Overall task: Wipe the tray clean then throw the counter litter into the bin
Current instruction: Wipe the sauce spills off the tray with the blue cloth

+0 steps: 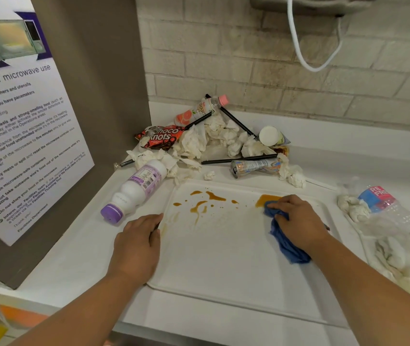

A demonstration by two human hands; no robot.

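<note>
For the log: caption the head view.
Right hand presses blue cloth onto brown spill on tray; left hand rests at rim.

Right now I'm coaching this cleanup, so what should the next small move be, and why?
Probably sweep the blue cloth leftward over the tray. The right hand holds it at the brown patch near the far rim, brown spills further left are unwiped, and the left hand rests on the tray's left rim, apparently steadying it.

Poster reads "microwave use"; snack wrapper "choco knots"
</note>
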